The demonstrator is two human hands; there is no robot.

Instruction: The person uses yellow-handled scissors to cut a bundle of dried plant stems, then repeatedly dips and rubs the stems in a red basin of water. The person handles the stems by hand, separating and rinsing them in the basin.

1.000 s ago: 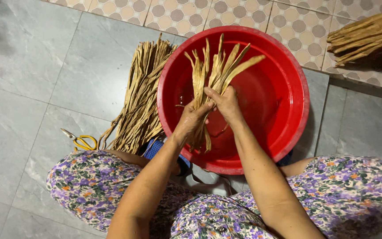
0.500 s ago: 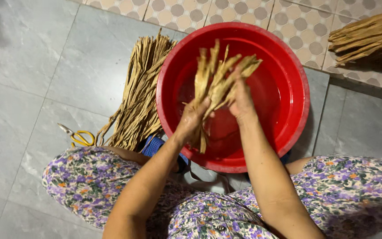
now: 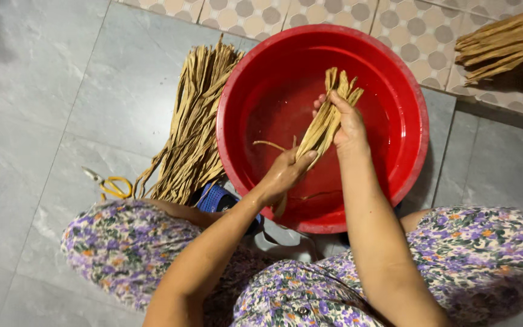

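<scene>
A round red basin [image 3: 407,91] with a little water stands on the tiled floor in front of me. Over its middle I hold a small bundle of dried tan straw strips [image 3: 328,118]. My right hand [image 3: 343,118] grips the bundle near its upper end. Lower down, my left hand [image 3: 286,172] clasps the same bundle, and the strips' lower ends stick out below it. Both hands look wet. One or two loose strips [image 3: 267,144] curl out to the left inside the basin.
A larger pile of dried strips [image 3: 192,127] lies on the floor left of the basin. Another bundle [image 3: 503,42] lies at the top right. Yellow-handled scissors [image 3: 113,184] rest at the left. A blue sandal [image 3: 216,198] shows near my floral-trousered knees [image 3: 122,242].
The spread-out strips have been gathered into a tighter bundle. My right hand has slid up toward the bundle's upper end, while the left stays low on it.
</scene>
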